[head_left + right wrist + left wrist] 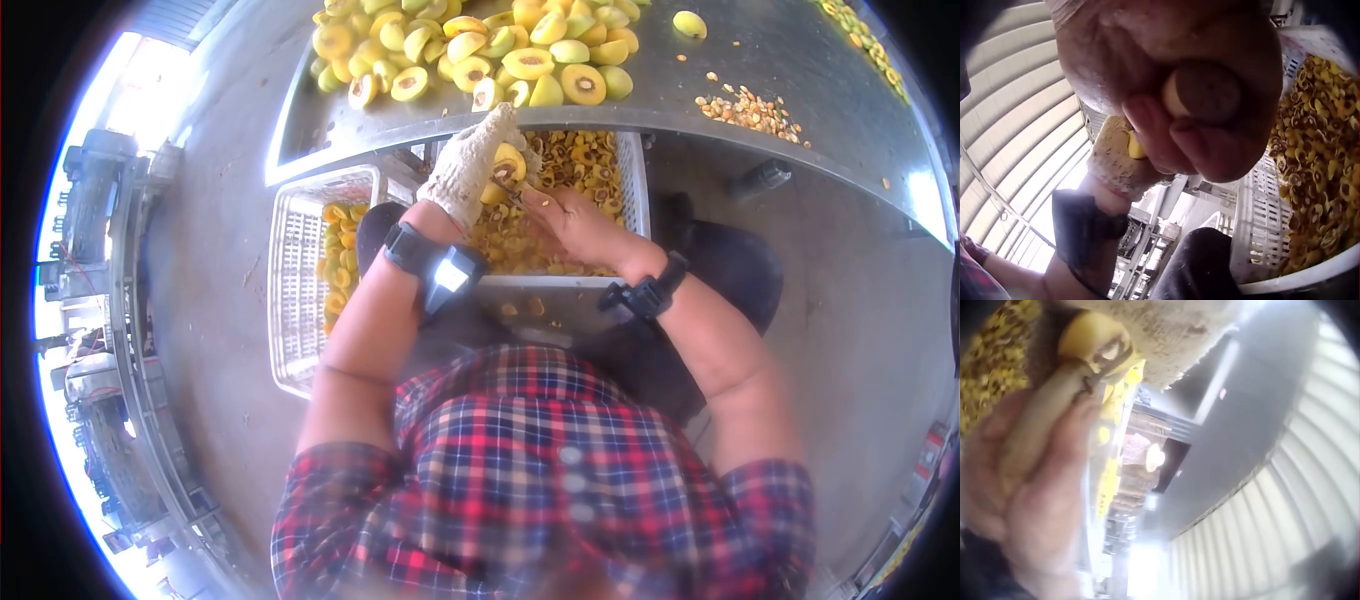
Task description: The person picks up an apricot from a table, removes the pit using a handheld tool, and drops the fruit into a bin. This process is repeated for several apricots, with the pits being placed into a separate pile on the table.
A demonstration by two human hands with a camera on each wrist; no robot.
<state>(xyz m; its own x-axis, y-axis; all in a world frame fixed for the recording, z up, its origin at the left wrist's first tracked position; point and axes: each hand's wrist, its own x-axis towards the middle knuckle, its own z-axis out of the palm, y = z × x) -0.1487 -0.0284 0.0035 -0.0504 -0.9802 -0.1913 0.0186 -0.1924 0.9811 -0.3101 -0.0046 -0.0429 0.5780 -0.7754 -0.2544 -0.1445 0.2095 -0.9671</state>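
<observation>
Upper centre: white-gloved left hand (468, 170) gripping one cut yellow fruit (511, 158); bare right hand (585, 230) clamping one round, perhaps wooden handle (1205, 92).

Shirt's the loud bit: a plaid shirt (520, 440) in red and navy with thin pale lines, filling the lower middle of the head view, with a column of greyish round buttons (574, 483) kinda blurry down the front. The sleeves (335, 495) are the same check and stop above the elbows. Dark trousers (740, 275) show at centre right. The left hand (470, 175) wears an off-white glove (460, 190), rough and nubbly with ragged edges, while the right hand (590, 232) is bare. Each wrist has a chunky black strap-on unit; the left unit (425, 262) shows a bright white patch, the right unit (645, 293) is plain black. Lower left of the right wrist view, a thin dark cable (1082, 279) runs below the left one.
</observation>
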